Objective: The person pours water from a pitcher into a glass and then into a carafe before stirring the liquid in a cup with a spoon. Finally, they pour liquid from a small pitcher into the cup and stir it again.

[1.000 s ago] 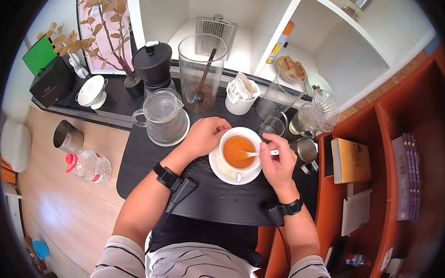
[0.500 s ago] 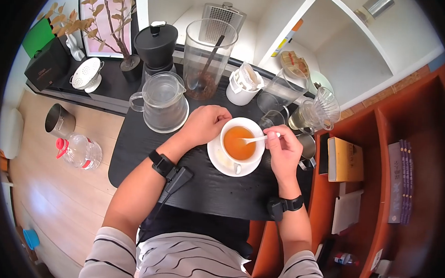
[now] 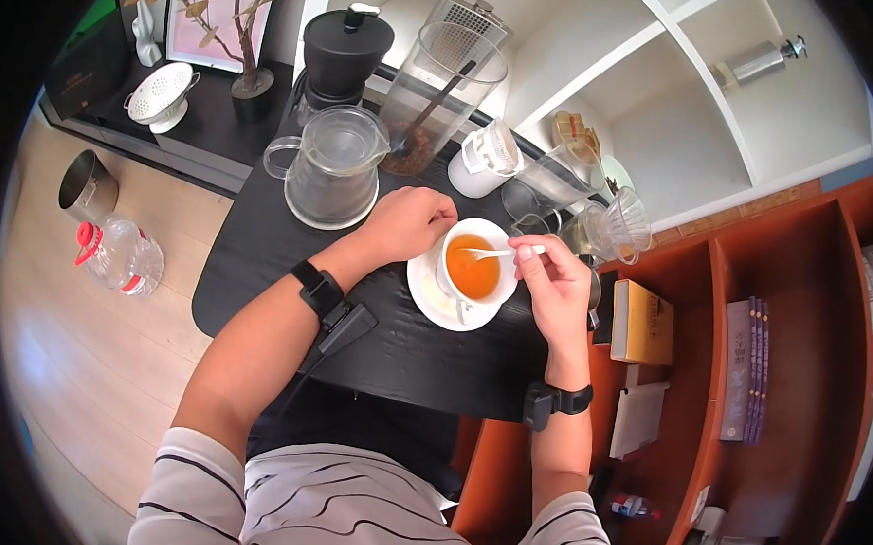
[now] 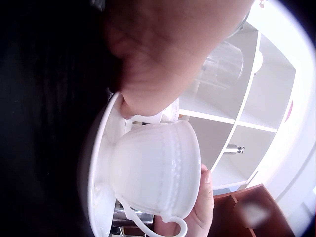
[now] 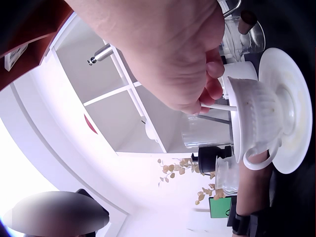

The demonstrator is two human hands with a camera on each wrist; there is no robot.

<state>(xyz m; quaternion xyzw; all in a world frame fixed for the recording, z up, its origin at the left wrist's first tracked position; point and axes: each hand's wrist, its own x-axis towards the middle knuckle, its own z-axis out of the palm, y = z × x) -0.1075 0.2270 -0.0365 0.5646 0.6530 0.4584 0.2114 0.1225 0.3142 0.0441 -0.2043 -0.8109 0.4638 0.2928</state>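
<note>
A white cup (image 3: 453, 281) of amber liquid (image 3: 475, 274) stands on a white saucer (image 3: 422, 296), its handle toward the person. My right hand (image 3: 558, 292) pinches the end of a white spoon (image 3: 507, 253) between thumb and fingers at the cup's right side. The spoon's bowl dips into the liquid near the far side. My left hand (image 3: 407, 222) holds the saucer at its far left edge. In the left wrist view a fingertip (image 4: 129, 110) lies over the saucer's rim, beside the cup's wall (image 4: 153, 163); the other fingers are mostly hidden.
Left of the cup stands a glass server (image 3: 334, 166). Behind are a black grinder (image 3: 346, 59), a tall glass with a dark spoon (image 3: 434, 107), a white cup with a drip bag (image 3: 485, 163) and a glass dripper (image 3: 619, 225). A bookshelf (image 3: 699, 284) borders the black table (image 3: 261, 265) on the right.
The head view has shifted and tilted. The spoon's bowl has moved across the liquid toward the cup's far side, with the right hand still pinching it. The left hand stays at the saucer's edge.
</note>
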